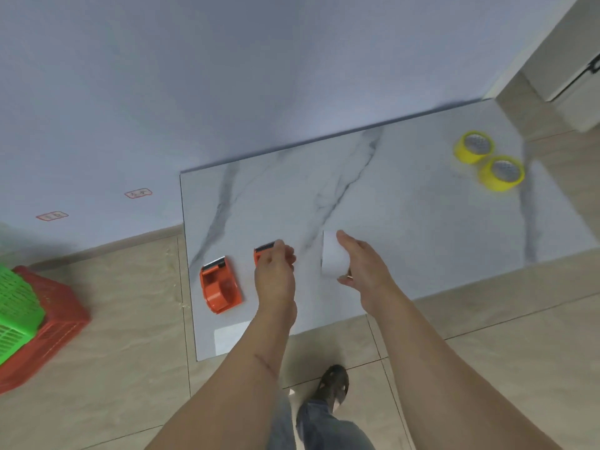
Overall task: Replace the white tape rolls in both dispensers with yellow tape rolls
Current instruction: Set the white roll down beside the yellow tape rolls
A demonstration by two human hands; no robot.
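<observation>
Two orange tape dispensers lie on a white marble table (406,228). The left dispenser (220,284) lies near the table's left edge with its hub empty. My left hand (275,271) grips the second dispenser (262,250), mostly hiding it; only its blade end shows. My right hand (363,264) holds a white tape roll (333,258) just right of that dispenser, above the table. Another white roll (229,336) lies at the table's front edge. Two yellow tape rolls (474,147) (501,173) lie flat at the far right of the table.
A green basket (16,313) sits inside a red basket (52,323) on the tiled floor to the left. A grey wall rises behind the table. My foot (334,383) stands on the floor in front of the table.
</observation>
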